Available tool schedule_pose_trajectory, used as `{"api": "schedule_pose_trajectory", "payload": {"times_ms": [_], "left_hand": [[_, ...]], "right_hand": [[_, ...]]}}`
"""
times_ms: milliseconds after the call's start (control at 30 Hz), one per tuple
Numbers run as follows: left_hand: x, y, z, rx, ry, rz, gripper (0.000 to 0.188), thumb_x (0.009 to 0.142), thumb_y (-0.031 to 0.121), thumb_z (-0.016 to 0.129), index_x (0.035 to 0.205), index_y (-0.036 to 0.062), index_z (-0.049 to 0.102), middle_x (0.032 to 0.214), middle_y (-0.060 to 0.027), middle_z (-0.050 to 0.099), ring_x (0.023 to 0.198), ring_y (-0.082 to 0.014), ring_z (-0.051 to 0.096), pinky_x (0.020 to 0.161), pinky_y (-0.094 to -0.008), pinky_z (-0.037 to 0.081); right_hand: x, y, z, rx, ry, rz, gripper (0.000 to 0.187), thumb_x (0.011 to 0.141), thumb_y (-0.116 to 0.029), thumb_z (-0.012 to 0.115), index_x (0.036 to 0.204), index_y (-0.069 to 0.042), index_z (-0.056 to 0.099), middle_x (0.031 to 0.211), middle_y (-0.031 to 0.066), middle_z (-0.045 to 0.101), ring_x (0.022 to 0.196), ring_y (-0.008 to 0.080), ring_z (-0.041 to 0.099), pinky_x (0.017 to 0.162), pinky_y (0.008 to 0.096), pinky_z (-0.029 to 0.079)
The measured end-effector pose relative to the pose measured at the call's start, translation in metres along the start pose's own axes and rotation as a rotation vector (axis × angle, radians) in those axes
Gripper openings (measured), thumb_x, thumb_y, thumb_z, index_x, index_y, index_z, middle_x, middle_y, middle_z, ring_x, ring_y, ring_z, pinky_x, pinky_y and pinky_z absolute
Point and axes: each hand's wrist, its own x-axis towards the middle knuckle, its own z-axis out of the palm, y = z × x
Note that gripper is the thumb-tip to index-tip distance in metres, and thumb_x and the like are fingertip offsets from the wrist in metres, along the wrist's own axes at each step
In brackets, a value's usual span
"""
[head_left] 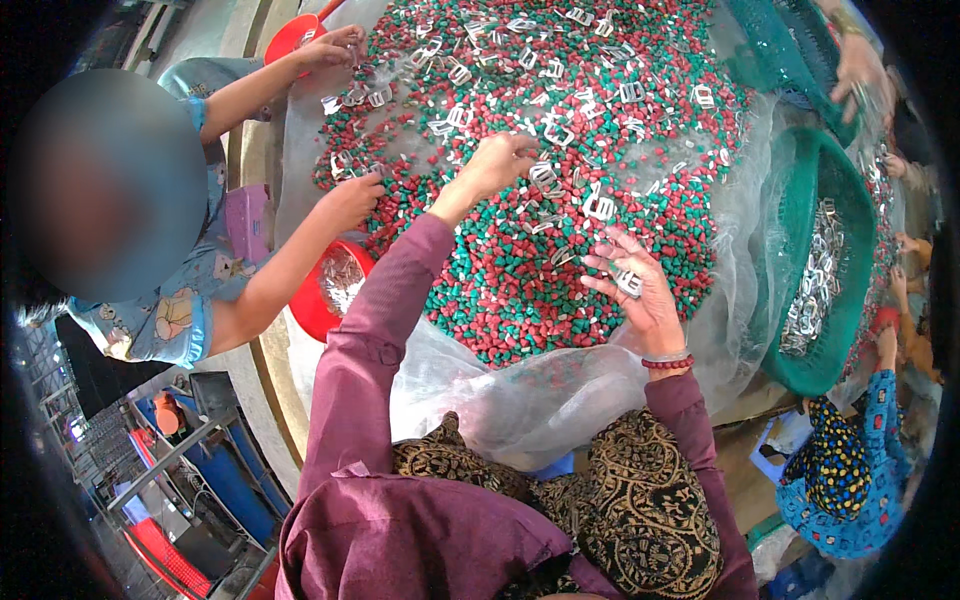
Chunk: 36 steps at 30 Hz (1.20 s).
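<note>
Red and green pebble-like chips (500,300) lie in a wide heap, with silvery slotted metal buckles (599,205) scattered over them. My left hand (492,168) reaches over the middle of the heap, fingers bent and drawn together. Right by its fingertips is a metal buckle (541,176); whether the fingers grip anything is hidden. On the right, my right hand (648,300) is turned partly palm up with its fingers curved and somewhat apart. A metal buckle (628,283) rests against those fingers, held in that hand.
Translucent sheeting (480,390) lies under the heap. A green basket (868,265) of buckles stands right, another green basket (765,40) beyond it. Red bowls (310,310) sit left, beside a co-worker's arms (265,270). Other people's hands (862,75) work at the right.
</note>
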Motion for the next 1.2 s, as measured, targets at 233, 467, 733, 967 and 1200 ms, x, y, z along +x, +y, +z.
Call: {"api": "schedule_pose_trajectory", "payload": {"times_ms": [233, 467, 733, 967, 1200], "left_hand": [[0.014, -0.011, 0.036, 0.368, -0.024, 0.136, 0.049, 0.067, 0.019, 0.078, 0.111, 0.0060, 0.060, 0.100, -0.0184, 0.056, 0.101, -0.0376, 0.054, 0.087, -0.0444, 0.047], [-0.006, 0.014, -0.010, -0.215, -0.097, 0.101, 0.026, 0.081, 0.021, 0.069, 0.096, 0.0040, 0.056, 0.082, -0.0069, 0.061, 0.071, -0.0178, 0.061, 0.059, -0.0318, 0.048], [-0.047, 0.042, -0.039, -1.569, -0.226, -0.138, 0.038, 0.092, 0.042, 0.053, 0.102, 0.0054, 0.052, 0.093, -0.0090, 0.059, 0.079, -0.0165, 0.060, 0.045, -0.0238, 0.047], [-0.004, 0.048, 0.019, -0.706, -0.311, 0.061, 0.021, 0.081, 0.015, 0.069, 0.096, 0.0057, 0.056, 0.079, -0.0077, 0.060, 0.073, -0.0197, 0.063, 0.051, -0.0321, 0.052], [-0.008, 0.022, 0.043, 0.233, -0.082, 0.220, 0.027, 0.075, 0.020, 0.070, 0.095, 0.0037, 0.062, 0.088, -0.0158, 0.058, 0.083, -0.0336, 0.060, 0.075, -0.0428, 0.050]], "right_hand": [[-0.001, -0.025, 0.008, -0.238, 0.095, 0.048, 0.064, 0.089, -0.010, 0.049, 0.146, -0.016, 0.021, 0.153, 0.0114, 0.013, 0.130, 0.0345, 0.033, 0.081, 0.0562, 0.054], [0.104, -0.046, -0.022, -1.900, 0.261, -0.663, 0.047, 0.082, 0.003, 0.050, 0.128, -0.005, 0.049, 0.129, 0.0173, 0.045, 0.113, 0.0361, 0.049, 0.085, 0.0412, 0.052], [0.084, -0.002, -0.018, -2.108, 0.261, -0.517, 0.057, 0.077, 0.003, 0.056, 0.131, -0.003, 0.039, 0.111, 0.0166, 0.046, 0.105, 0.0362, 0.050, 0.076, 0.0436, 0.053], [0.062, 0.004, -0.044, -1.911, 0.371, -0.550, 0.038, 0.081, 0.001, 0.055, 0.117, -0.007, 0.045, 0.106, 0.0181, 0.044, 0.102, 0.0384, 0.050, 0.078, 0.0482, 0.049], [0.042, -0.022, -0.040, -0.753, 0.393, -0.362, 0.019, 0.089, -0.009, 0.053, 0.105, -0.005, 0.044, 0.103, 0.0111, 0.047, 0.079, 0.0173, 0.057, 0.044, 0.0280, 0.054]]}}
